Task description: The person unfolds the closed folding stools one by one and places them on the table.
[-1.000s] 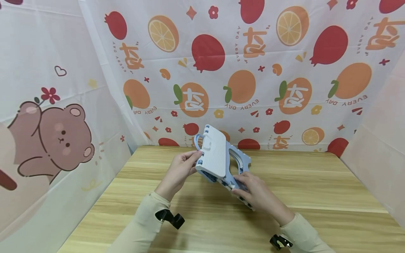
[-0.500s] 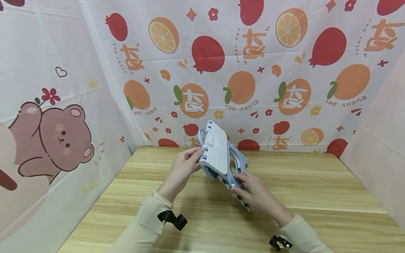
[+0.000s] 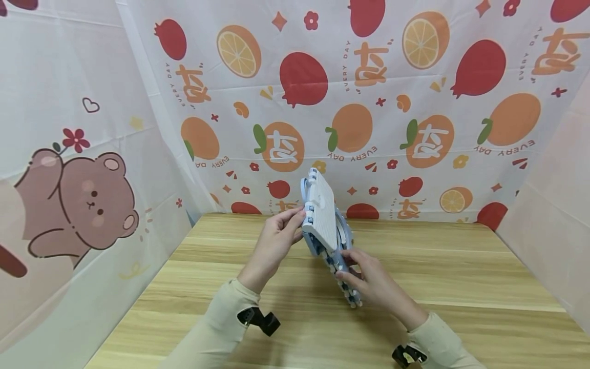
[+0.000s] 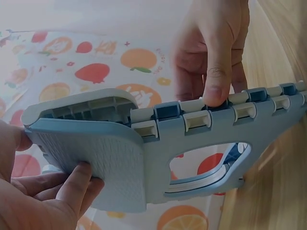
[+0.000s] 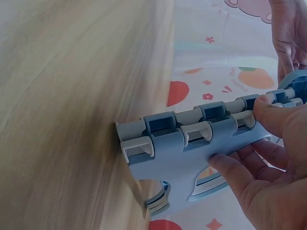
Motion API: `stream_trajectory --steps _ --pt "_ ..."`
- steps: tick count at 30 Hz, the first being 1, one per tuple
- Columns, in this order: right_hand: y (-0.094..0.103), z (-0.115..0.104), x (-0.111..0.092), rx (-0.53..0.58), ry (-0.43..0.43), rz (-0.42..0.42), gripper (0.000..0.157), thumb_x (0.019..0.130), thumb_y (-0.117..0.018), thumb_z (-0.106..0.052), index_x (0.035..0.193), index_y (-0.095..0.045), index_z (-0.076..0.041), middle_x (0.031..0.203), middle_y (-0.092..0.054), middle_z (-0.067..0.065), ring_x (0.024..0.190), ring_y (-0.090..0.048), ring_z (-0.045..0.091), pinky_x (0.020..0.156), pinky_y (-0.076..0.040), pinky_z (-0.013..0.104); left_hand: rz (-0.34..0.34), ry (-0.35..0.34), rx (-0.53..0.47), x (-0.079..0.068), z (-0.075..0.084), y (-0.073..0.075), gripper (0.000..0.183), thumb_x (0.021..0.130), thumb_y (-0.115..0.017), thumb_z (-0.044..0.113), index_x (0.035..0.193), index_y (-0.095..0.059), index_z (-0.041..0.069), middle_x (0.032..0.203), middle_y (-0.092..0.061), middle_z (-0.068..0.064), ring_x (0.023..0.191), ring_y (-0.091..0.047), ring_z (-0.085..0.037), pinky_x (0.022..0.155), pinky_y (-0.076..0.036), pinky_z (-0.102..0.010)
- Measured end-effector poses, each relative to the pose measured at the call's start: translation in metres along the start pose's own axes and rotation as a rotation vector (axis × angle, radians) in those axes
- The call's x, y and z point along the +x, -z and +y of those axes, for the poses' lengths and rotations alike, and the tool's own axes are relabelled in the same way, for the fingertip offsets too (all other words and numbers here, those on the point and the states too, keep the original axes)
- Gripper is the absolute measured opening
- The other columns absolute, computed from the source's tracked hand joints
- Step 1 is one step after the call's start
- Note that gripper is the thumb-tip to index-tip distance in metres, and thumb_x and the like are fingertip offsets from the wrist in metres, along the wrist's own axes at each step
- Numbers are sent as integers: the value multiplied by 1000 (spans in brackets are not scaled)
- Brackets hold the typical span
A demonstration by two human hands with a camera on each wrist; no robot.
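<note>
A blue and white folding step stool is tilted up on the wooden table, mostly folded. Its white ribbed top panel faces right, with a small loop handle at the upper edge. My left hand grips the hinged edge of the top, and in the left wrist view its fingers lie against the blue textured panel. My right hand pinches the leg panel between thumb and fingers, beside its oval cutout. Row upon row of hinge knuckles runs along the leg edge, whose lower end meets the table.
The wooden table extends around the stool. Behind it hangs a fruit-print cloth, and a bear-print cloth covers the left side. Black camera mounts sit on both wrists.
The stool has turned, so its white top now shows narrower and its hinge edge more. My left hand has moved right and slightly up with it. My right hand has stayed nearly in place.
</note>
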State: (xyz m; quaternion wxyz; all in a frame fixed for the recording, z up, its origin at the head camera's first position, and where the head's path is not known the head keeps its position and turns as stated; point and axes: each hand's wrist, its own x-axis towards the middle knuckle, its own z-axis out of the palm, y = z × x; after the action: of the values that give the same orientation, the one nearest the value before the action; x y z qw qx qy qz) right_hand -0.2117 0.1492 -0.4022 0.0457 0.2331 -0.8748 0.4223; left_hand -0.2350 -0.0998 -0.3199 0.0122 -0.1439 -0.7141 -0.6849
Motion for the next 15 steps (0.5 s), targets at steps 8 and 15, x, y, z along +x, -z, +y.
stream_trajectory --steps 8,15 --pt "-1 3 1 69 -13 -5 43 104 -72 -20 143 -61 -4 138 -66 19 127 -66 37 98 -63 45 -12 -29 23 -1 5 -7 47 113 -56 30 153 -58 6 156 -61 -14 140 -63 -29 108 -56 -45" --pt "-5 6 3 105 -26 1 44 104 -72 -17 144 -60 -2 139 -66 19 127 -65 35 100 -62 47 -37 -73 26 -2 9 -13 46 114 -56 28 153 -58 5 157 -59 -14 141 -62 -30 108 -57 -42"
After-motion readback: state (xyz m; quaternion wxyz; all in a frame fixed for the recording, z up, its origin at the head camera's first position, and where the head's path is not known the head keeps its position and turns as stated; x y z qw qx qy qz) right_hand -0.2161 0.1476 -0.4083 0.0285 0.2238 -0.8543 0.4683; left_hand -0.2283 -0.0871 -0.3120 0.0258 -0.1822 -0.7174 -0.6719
